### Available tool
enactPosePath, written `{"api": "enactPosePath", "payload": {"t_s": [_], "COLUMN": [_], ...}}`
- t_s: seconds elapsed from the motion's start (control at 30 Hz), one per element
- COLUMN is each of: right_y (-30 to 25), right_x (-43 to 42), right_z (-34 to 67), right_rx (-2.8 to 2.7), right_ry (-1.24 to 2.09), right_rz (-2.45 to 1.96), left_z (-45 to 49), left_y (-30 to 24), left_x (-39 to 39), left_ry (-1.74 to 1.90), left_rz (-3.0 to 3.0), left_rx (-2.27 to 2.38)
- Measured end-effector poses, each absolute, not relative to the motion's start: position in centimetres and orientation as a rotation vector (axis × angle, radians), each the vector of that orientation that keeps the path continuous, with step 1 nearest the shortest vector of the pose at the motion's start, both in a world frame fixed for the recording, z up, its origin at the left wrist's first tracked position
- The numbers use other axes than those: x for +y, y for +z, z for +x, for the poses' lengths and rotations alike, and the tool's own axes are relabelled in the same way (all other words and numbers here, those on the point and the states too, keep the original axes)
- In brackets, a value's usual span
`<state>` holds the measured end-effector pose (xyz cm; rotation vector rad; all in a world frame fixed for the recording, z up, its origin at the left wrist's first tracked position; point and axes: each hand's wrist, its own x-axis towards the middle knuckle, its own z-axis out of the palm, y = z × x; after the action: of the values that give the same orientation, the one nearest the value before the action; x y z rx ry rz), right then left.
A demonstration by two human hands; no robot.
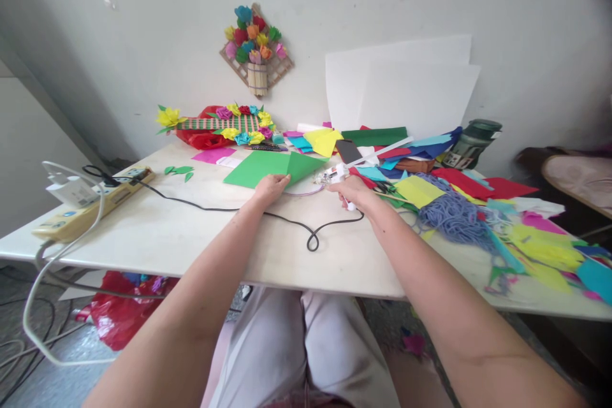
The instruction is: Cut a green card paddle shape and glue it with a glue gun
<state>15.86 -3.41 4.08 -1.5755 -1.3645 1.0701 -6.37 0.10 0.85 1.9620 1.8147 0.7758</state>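
Observation:
My left hand (pixel 271 191) is closed at the near edge of a bright green paper sheet (pixel 253 169), whose right part is creased and stands up a little. In my right hand (pixel 352 191) is a white hot glue gun (pixel 337 173), its nozzle turned left toward the green sheet. A long white glue stick (pixel 380 153) sticks out of its back. From its handle a black cord (pixel 313 239) runs left across the table. Between my hands shows a thin purplish curved strip (pixel 306 193), partly hidden by the sheet and my fingers.
A power strip (pixel 90 204) with plugs sits at the left, near small green paper leaves (pixel 179 171). Behind lies a flower-decorated woven piece (pixel 220 124). Coloured paper, blue-grey yarn (pixel 454 213) and a dark bottle (pixel 473 143) crowd the right side.

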Motion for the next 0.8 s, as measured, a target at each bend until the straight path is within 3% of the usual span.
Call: {"api": "enactPosePath", "payload": {"t_s": [0.3, 0.8], "right_y": [4.2, 2.9], "right_x": [-3.7, -2.8], "right_z": [16.9, 17.5], "right_rx": [-1.319, -0.981], "right_ry": [1.129, 1.087], "right_rz": [-1.564, -1.144], "left_z": [-6.3, -5.8], "left_y": [1.0, 1.1], "left_x": [0.0, -0.4], "left_ry": [0.752, 0.571], "left_rz": [2.028, 2.159], "left_rx": [1.824, 1.985]}}
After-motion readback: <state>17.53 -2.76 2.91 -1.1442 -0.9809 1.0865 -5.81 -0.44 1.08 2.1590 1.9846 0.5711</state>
